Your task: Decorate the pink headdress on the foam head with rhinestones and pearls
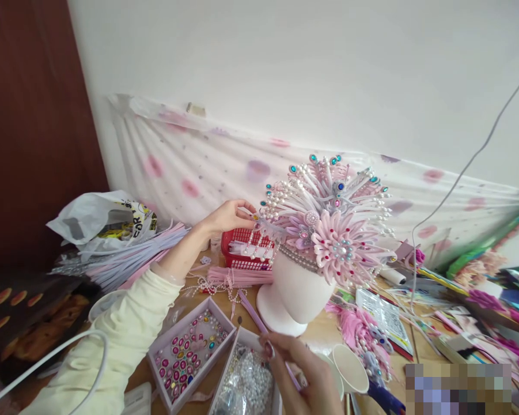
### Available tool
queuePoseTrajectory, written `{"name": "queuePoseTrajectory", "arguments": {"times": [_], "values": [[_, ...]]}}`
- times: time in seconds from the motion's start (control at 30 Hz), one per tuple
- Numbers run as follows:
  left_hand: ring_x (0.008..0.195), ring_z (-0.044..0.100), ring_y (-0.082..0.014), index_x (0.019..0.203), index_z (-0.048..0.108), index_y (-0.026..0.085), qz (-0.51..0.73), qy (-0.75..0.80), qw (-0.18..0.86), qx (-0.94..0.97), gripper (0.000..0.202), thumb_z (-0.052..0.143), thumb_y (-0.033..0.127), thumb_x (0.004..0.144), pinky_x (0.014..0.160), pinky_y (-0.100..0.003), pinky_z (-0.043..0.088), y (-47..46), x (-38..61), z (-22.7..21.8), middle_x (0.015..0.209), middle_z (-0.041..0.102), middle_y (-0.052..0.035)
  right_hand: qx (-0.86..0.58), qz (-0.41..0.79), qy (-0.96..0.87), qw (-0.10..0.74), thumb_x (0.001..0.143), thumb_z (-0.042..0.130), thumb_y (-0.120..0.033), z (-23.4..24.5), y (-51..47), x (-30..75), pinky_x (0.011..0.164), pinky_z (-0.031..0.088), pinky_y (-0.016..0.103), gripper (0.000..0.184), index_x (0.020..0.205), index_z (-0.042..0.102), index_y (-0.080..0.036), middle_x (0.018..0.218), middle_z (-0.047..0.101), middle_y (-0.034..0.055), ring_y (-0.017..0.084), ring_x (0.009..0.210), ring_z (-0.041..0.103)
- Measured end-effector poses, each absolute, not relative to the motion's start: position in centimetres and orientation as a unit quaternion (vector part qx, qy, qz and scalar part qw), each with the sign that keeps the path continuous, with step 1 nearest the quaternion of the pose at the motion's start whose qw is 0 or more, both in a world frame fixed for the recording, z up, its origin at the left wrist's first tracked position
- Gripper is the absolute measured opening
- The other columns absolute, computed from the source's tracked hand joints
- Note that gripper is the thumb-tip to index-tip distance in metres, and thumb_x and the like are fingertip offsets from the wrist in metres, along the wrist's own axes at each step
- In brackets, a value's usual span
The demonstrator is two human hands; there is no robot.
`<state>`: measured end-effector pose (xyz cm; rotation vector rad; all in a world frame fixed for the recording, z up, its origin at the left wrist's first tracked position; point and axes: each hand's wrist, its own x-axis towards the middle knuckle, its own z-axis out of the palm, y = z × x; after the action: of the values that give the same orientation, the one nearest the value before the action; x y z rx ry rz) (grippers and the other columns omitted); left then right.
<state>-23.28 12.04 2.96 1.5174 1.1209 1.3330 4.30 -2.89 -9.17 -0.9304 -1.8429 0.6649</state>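
A pink, white and lilac beaded headdress [343, 242] sits on a white mannequin head [302, 291]. It has fuzzy flowers, pearl strands and jewelled tips. At its left edge, my left hand [231, 217] pinches a lilac tip with a small gem, close above hanging bead tassels. Low in the view, my right hand [300, 369] has its thumb and fingers closed around a thin purple chenille stem [251, 310], which runs up toward the mannequin's base. Below that hand lies a box of pearls [246, 377]. Beside it is a box of coloured gems [185, 357].
A red basket [246, 262] stands behind the mannequin, near pink stems [237, 276]. Bundled stems [133, 253] and a white plastic bag [97, 216] lie at left. Paper cups [349, 369], a pink tassel [360, 331] and a hanging cable [473, 155] are at right.
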Motion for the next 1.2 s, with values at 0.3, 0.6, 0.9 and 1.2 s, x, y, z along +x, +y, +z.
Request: {"name": "queuePoseTrajectory", "arguments": {"times": [0.3,0.6,0.9,1.2], "values": [[0.081,0.078,-0.0242,0.106,0.073,0.015,0.499,0.415,0.384,0.657,0.057,0.094,0.036,0.058,0.077,-0.034,0.058,11.5,-24.2,2.9,0.084,0.082,-0.0067,-0.407,0.329,-0.673,0.523,0.085,0.055,-0.038,-3.3,6.1,-3.1,0.082,0.061,0.040,0.040,0.108,0.080,-0.016,0.107,0.082,0.0130,0.028,0.087,0.078],[0.081,0.077,-0.0217,0.100,0.076,0.017,0.498,0.395,0.361,0.683,0.042,0.090,0.032,0.064,0.079,-0.032,0.059,11.8,-24.4,3.2,0.084,0.083,-0.0032,-0.419,0.338,-0.610,0.581,0.085,0.058,-0.045,-3.2,8.8,-8.9,0.086,0.057,0.041,0.044,0.104,0.078,-0.010,0.103,0.082,0.0161,0.031,0.093,0.076],[0.092,0.078,-0.0249,0.094,0.077,0.017,0.508,0.380,0.358,0.685,0.034,0.091,0.030,0.066,0.089,-0.037,0.061,11.9,-24.3,3.0,0.091,0.082,-0.0061,-0.392,0.384,-0.565,0.616,0.083,0.063,-0.050,-2.9,8.9,-8.8,0.064,0.052,0.032,0.042,0.100,0.075,-0.013,0.093,0.080,0.0105,0.024,0.074,0.073],[0.085,0.079,-0.0236,0.100,0.078,0.018,0.508,0.384,0.364,0.679,0.034,0.089,0.026,0.069,0.083,-0.036,0.062,11.9,-24.3,2.7,0.086,0.083,-0.0043,-0.388,0.441,-0.545,0.598,0.080,0.060,-0.051,-2.5,8.1,-8.7,0.055,0.048,0.030,0.038,0.092,0.070,-0.017,0.083,0.080,0.0056,0.022,0.061,0.071]]}}
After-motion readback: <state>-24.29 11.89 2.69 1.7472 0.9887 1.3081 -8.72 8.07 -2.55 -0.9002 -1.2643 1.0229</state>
